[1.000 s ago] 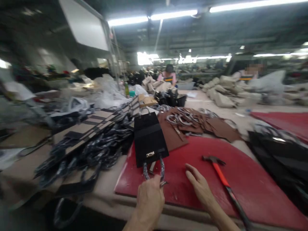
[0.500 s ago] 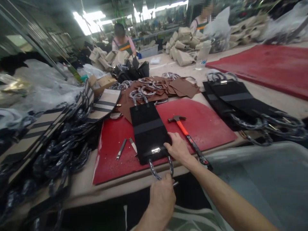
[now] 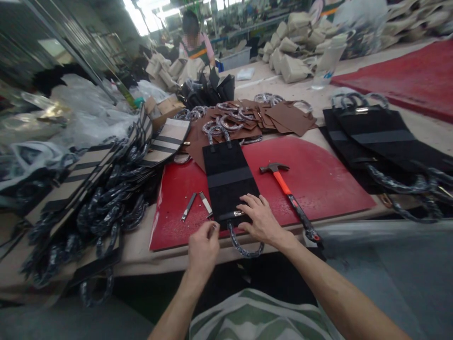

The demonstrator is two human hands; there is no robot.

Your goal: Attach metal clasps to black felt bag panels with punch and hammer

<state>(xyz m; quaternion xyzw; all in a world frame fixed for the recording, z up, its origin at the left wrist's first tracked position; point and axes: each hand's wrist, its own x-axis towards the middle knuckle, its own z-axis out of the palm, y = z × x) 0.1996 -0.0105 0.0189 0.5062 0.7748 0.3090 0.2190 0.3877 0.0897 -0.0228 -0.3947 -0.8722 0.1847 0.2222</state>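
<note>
Left hand (image 3: 204, 248) has moved off the handle (image 3: 243, 253) to seven o'clock of the black panel (image 3: 230, 189) on red mat (image 3: 311, 170), fingers pinched, any hold unclear; right hand (image 3: 264, 222) spreads fingers at five o'clock.

The black panel (image 3: 230, 172) looks matt; at its six o'clock end, the clasp (image 3: 239, 214) is glossy metal, the handle (image 3: 244, 251) wrapped in crinkled, shiny plastic. At three o'clock, the hammer head (image 3: 273, 167) is dull metal.

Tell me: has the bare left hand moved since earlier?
Yes: against the flat red board, the left hand went leftward, from the near wrapped loop handle to beside the near left corner of the black rectangular panel.
</note>
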